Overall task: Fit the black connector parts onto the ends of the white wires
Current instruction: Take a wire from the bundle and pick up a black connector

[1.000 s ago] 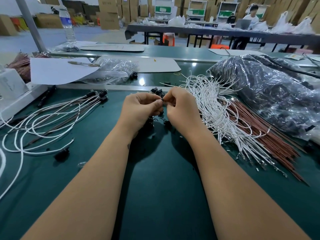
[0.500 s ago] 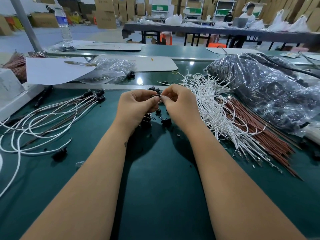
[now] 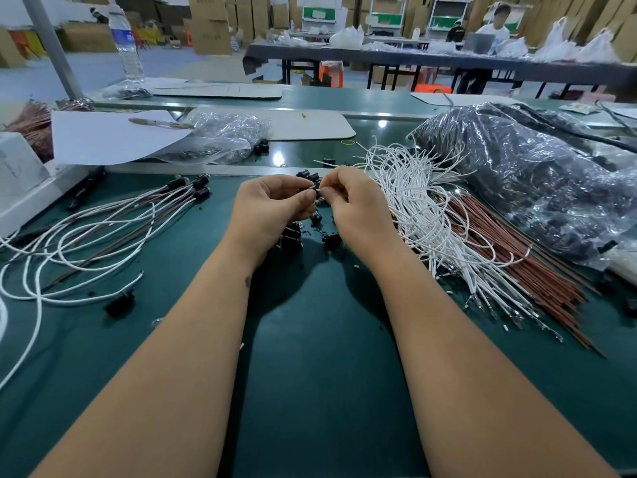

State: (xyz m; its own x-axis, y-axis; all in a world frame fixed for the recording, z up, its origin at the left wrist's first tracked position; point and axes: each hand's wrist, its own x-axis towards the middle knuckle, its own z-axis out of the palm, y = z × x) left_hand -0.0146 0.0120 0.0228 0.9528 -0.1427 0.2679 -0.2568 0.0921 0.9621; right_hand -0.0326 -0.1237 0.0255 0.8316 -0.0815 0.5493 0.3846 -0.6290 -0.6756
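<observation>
Black connectors (image 3: 537,188) inside clear bag (image 3: 448,132)

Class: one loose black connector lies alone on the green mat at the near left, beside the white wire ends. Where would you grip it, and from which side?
Pinch the lone black connector across its narrow body, coming straight down from above. It lies flat on the green mat, with bare mat on its near side. Probably avoid coming from the far side, where a white wire end lies close.

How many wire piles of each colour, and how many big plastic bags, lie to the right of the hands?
White wire pile: 1
Brown wire pile: 1
Big plastic bag: 1
Total: 3
</observation>
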